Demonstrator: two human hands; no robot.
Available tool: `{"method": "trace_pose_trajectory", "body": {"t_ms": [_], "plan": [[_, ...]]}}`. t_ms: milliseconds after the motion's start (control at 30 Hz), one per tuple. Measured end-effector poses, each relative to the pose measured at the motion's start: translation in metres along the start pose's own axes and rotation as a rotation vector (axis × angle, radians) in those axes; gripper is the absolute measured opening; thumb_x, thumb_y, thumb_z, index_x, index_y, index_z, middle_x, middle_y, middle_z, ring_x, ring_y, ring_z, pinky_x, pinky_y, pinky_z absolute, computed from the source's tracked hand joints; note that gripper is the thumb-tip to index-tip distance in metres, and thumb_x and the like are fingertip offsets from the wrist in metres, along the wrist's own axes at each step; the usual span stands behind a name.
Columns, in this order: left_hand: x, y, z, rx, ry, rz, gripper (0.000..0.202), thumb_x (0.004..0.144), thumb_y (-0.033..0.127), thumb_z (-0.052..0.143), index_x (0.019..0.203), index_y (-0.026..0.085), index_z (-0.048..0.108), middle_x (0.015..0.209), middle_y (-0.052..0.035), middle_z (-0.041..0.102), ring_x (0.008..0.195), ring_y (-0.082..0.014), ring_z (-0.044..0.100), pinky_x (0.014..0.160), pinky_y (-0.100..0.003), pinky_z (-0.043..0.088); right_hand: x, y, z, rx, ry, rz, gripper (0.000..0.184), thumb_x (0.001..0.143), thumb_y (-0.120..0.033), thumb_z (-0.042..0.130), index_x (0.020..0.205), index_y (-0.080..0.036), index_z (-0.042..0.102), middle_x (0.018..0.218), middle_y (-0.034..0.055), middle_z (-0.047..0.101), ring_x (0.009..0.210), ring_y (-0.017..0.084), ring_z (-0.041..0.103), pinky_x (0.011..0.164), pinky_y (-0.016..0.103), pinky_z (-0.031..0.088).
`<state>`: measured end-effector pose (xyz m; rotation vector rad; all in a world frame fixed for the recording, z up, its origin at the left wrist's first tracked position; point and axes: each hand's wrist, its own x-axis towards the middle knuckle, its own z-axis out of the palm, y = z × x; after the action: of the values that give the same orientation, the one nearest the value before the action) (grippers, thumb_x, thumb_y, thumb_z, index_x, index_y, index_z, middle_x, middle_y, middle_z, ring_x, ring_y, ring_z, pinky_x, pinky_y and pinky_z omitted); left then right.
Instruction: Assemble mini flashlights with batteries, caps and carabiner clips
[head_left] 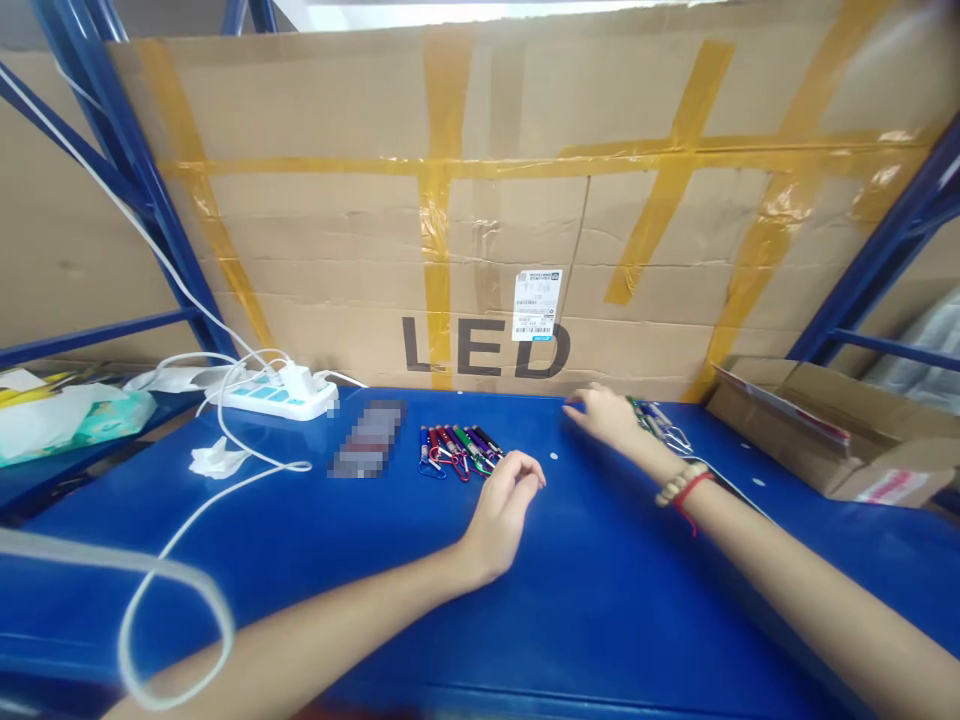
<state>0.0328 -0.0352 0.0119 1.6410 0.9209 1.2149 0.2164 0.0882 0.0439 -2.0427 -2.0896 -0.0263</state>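
A row of small coloured metal tubes with carabiner clips [456, 448], like keychain penlights in blue, red, green, purple and black, lies on the blue table [600, 600]. My left hand [501, 520] is just right of this row, its fingers loosely bent and nothing visible in them. Farther right, my right hand [606, 414] hovers low by the back of the table with bent fingers slightly apart; I see no object in it. Behind its wrist lies a second group of similar tubes with clips [664, 428], partly hidden by the right arm.
An open cardboard box [832, 430] sits at the right. Leftward are a white power strip [292, 396], looping white cable [187, 525], a crumpled tissue [217, 458] and a blurred-out flat object [367, 440]. A large taped carton [337, 260] stands along the back between blue posts.
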Motion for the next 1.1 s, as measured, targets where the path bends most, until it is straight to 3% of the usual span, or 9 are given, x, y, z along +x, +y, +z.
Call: {"method": "trace_pose_trajectory", "body": {"t_ms": [67,133,267,467,633,733,933,1100], "plan": [[-0.002,0.003,-0.001,0.049,-0.047,0.041,0.017,0.084,0.028,0.036,0.073,0.018,0.044,0.077,-0.0021,0.045,0.078,-0.0160,0.042,0.074,-0.028,0.031,-0.008,-0.029,0.006,0.113,-0.057,-0.150,0.028,0.089,-0.038,0.047,0.107,-0.026,0.064,0.111,0.0004,0.065,0.103,0.014,0.059,0.085,0.024,0.044],[-0.002,0.004,-0.001,0.076,-0.071,0.068,0.017,0.084,0.028,0.036,0.072,0.018,0.044,0.076,-0.0021,0.044,0.077,-0.0162,0.041,0.073,-0.028,0.031,-0.016,-0.056,0.014,0.202,-0.111,-0.241,0.028,0.085,-0.043,0.050,0.105,-0.030,0.065,0.102,-0.0047,0.069,0.095,0.011,0.062,0.076,0.019,0.046],[-0.003,0.005,0.000,0.071,-0.076,0.064,0.017,0.083,0.027,0.036,0.072,0.018,0.044,0.075,-0.0018,0.043,0.074,-0.0155,0.040,0.070,-0.027,0.031,-0.021,-0.081,0.023,0.292,-0.160,-0.258,0.024,0.076,-0.036,0.058,0.094,-0.025,0.070,0.091,-0.0022,0.072,0.088,0.015,0.065,0.069,0.022,0.047],[-0.001,0.000,0.001,-0.002,-0.006,-0.033,0.011,0.083,0.025,0.038,0.076,0.018,0.043,0.077,-0.0008,0.044,0.072,-0.0139,0.041,0.068,-0.026,0.032,-0.024,-0.047,0.020,0.378,-0.155,-0.201,0.020,0.066,-0.020,0.062,0.084,-0.014,0.069,0.083,0.0095,0.071,0.084,0.025,0.066,0.071,0.033,0.048],[0.005,-0.009,0.002,0.008,0.205,-0.162,0.007,0.086,0.021,0.038,0.090,0.020,0.043,0.085,-0.0011,0.046,0.077,-0.0135,0.044,0.073,-0.025,0.035,-0.055,-0.015,0.017,0.616,-0.326,-0.342,0.024,0.076,-0.030,0.056,0.089,-0.012,0.065,0.077,0.0058,0.070,0.072,0.016,0.065,0.069,0.025,0.050],[0.007,-0.013,0.002,0.059,0.244,-0.163,0.010,0.087,0.023,0.041,0.095,0.021,0.045,0.088,-0.0007,0.045,0.078,-0.0130,0.044,0.075,-0.025,0.036,-0.076,-0.007,0.014,0.727,-0.400,-0.411,0.034,0.079,-0.038,0.055,0.098,-0.011,0.062,0.080,0.0048,0.068,0.069,0.013,0.062,0.066,0.024,0.049],[0.008,-0.011,0.005,0.122,0.024,-0.229,0.015,0.088,0.033,0.043,0.086,0.019,0.048,0.073,0.0032,0.044,0.067,-0.0116,0.040,0.065,-0.024,0.033,-0.097,-0.002,0.015,0.900,-0.479,-0.545,0.038,0.087,-0.045,0.047,0.106,-0.013,0.058,0.080,0.0031,0.061,0.064,0.011,0.051,0.065,0.025,0.045],[0.004,-0.003,0.005,0.142,-0.065,-0.183,0.014,0.087,0.033,0.046,0.084,0.020,0.046,0.072,0.0040,0.042,0.066,-0.0107,0.038,0.062,-0.023,0.032,-0.104,-0.002,0.019,0.786,-0.479,-0.622,0.042,0.093,-0.048,0.034,0.100,-0.015,0.060,0.080,0.0023,0.059,0.067,0.012,0.047,0.070,0.027,0.042]]}}
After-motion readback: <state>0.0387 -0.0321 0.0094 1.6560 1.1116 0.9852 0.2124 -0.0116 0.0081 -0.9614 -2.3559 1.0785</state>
